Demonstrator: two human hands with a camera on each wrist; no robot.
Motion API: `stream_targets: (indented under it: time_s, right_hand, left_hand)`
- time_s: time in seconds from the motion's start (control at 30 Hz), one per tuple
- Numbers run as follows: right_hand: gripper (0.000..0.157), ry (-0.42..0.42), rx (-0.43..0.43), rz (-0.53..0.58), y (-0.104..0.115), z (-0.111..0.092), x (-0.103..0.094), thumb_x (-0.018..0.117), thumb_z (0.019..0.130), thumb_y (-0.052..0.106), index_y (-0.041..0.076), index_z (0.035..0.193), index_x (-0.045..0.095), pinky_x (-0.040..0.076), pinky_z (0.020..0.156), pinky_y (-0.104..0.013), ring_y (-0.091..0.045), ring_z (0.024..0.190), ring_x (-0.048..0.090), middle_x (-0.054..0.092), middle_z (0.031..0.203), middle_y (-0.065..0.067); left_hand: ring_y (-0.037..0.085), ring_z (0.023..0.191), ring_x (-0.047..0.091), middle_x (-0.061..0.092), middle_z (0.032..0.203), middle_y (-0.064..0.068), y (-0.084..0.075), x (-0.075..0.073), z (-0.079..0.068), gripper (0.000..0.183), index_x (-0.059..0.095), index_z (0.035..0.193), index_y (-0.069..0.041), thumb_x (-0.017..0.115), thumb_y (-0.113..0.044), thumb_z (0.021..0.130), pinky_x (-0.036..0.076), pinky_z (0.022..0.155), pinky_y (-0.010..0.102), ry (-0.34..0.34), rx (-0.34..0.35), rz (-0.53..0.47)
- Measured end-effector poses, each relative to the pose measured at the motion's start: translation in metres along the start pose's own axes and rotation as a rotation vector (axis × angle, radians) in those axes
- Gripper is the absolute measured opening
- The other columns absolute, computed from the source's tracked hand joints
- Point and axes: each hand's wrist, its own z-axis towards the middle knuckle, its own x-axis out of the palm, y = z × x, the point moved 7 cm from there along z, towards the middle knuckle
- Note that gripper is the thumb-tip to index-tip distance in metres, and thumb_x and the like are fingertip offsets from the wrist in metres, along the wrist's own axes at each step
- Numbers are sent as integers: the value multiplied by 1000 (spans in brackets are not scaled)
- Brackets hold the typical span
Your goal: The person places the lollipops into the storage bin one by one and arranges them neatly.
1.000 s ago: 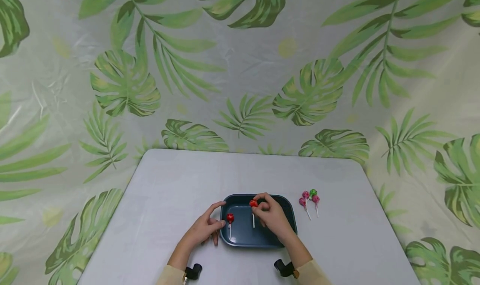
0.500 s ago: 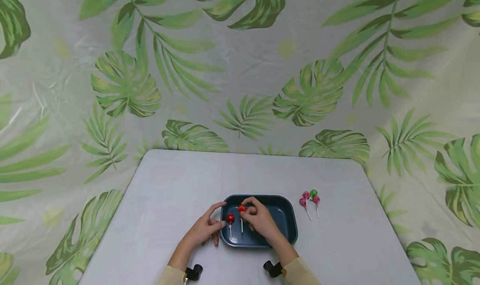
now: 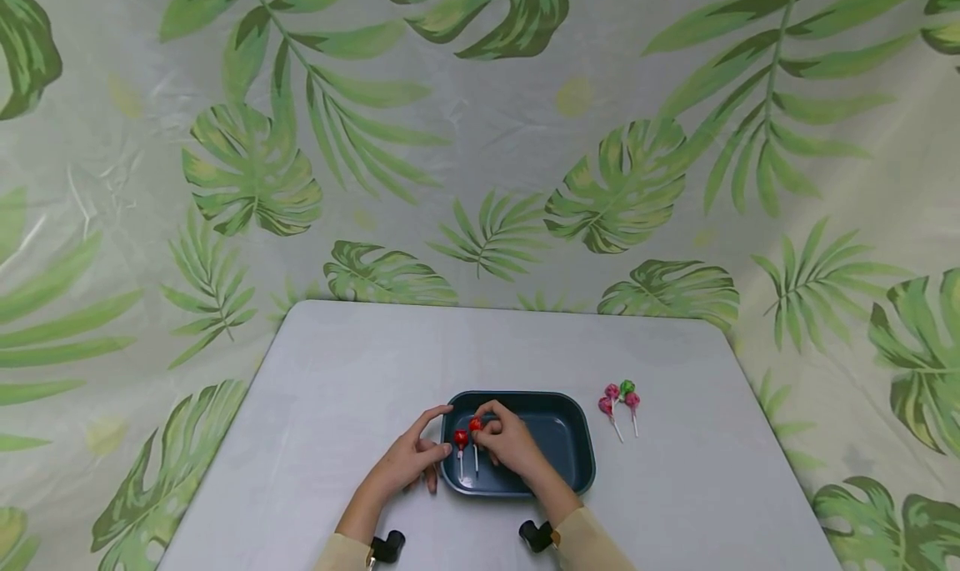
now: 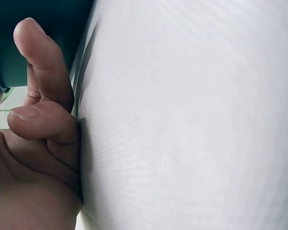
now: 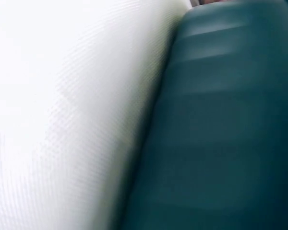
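Note:
A dark blue-green tray (image 3: 555,429) lies on the white table. Inside it, near the left wall, rests a lollipop with a red wrapped head (image 3: 461,438), its white stick toward the person. Just right of that, my right hand (image 3: 513,448) pinches a second red lollipop (image 3: 476,424) by the head, the stick pointing the same way. Against the tray's left side, my left hand (image 3: 405,458) touches the rim with index finger and thumb. The left wrist view shows its other fingers (image 4: 43,57) loosely bent beside the tray wall. The right wrist view shows only tray wall and table.
Right of the tray, several lollipops lie in a cluster on the table, with pink heads (image 3: 606,404) and one green head (image 3: 627,386). A leaf-patterned curtain (image 3: 480,162) hangs behind the table's far edge.
My right hand has moved left and slightly toward the person with the red lollipop, bringing it close beside the one in the tray. My left hand has stayed at the rim.

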Motion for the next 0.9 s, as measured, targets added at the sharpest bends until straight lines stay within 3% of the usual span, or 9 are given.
stream_targets:
  time_s: [0.5, 0.9]
  right_hand:
    - [25, 16, 43, -55, -7, 2, 6, 73, 97, 10, 9, 119, 61, 38, 47, -22, -9, 44, 47, 63, 68, 4]
    - [25, 28, 56, -87, -6, -1, 7, 75, 96, 9, 8, 116, 61, 38, 46, -21, -9, 44, 46, 67, 70, -3]
  left_hand:
    - [18, 48, 61, 74, 73, 12, 1, 0, 1, 64, 38, 159, -46, 68, -39, 103, 37, 42, 25, -2, 8, -4]
    - [18, 48, 63, 74, 73, 11, 0, 0, 0, 65, 37, 160, -43, 68, -38, 103, 37, 42, 25, 2, 14, -12]
